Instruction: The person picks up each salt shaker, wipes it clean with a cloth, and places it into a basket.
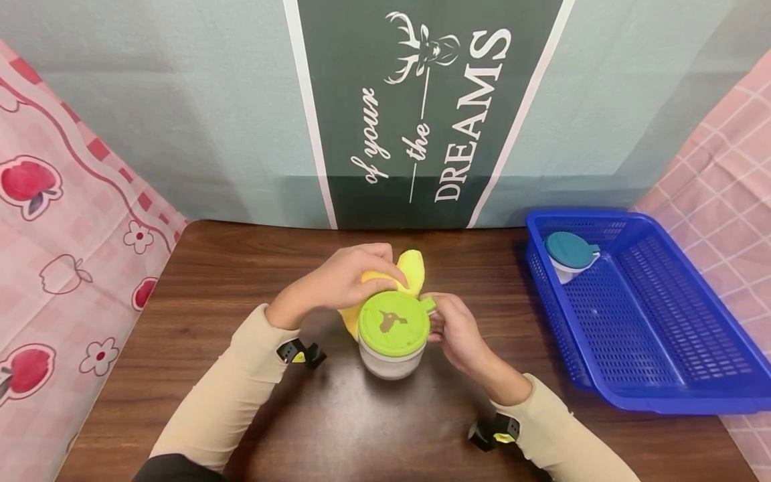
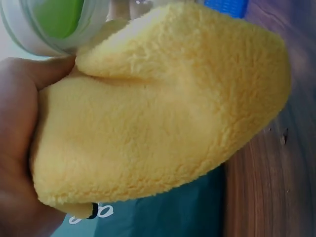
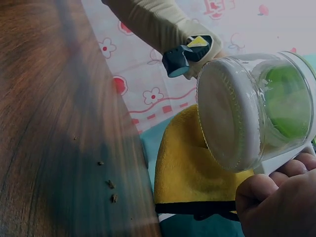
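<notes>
A clear glass seasoning jar (image 1: 391, 367) with a green lid (image 1: 385, 328) is held above the table in the head view. My right hand (image 1: 459, 331) grips its handle, fingers curled, as the right wrist view also shows. Whitish matter covers the jar's base (image 3: 222, 116). My left hand (image 1: 352, 274) holds a folded yellow cloth (image 1: 412, 271) against the jar's far left side. In the left wrist view the fluffy cloth (image 2: 148, 133) fills the middle and hides most of my fingers; the thumb lies beside the jar.
A blue plastic basket (image 1: 602, 388) stands at the right, with a teal-lidded jar (image 1: 571, 251) in its far left corner. Small dark crumbs (image 3: 111, 184) lie on the brown wooden table (image 1: 229, 261). Behind hangs a green printed cloth (image 1: 385, 53).
</notes>
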Action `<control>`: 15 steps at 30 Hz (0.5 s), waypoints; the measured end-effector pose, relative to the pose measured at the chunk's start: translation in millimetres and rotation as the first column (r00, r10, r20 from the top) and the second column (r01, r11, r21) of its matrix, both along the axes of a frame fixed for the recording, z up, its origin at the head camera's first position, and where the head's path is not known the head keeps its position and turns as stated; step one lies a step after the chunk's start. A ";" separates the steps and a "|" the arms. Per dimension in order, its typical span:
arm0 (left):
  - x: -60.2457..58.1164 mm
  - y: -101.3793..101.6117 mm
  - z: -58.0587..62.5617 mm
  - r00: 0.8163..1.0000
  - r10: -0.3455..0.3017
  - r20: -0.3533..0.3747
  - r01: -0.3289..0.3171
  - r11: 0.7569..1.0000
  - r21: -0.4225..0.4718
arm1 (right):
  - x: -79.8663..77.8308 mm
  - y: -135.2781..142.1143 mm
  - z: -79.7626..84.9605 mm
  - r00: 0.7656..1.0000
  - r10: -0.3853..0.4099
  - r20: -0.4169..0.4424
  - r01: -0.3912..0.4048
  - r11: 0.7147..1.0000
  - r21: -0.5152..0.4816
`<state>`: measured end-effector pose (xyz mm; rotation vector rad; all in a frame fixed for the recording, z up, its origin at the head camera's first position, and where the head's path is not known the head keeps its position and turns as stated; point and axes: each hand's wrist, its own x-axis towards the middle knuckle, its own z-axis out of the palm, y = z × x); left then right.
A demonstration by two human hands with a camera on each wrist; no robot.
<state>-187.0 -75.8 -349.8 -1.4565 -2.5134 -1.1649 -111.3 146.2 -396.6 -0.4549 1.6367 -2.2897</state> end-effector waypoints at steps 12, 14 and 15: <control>-5.2 -0.7 5.6 0.997 -0.049 0.062 0.051 0.999 -0.017 | -2.1 0.4 -1.1 1.000 -0.013 0.006 0.013 1.000 -0.019; -4.7 -2.0 6.1 0.997 -0.037 0.064 0.038 0.999 -0.019 | -2.2 0.0 -1.4 1.000 -0.027 0.009 0.027 1.000 -0.016; -4.4 -3.0 6.4 0.997 -0.029 0.066 0.030 0.999 -0.017 | -2.3 -0.1 -1.4 0.999 -0.036 0.010 0.036 0.999 -0.013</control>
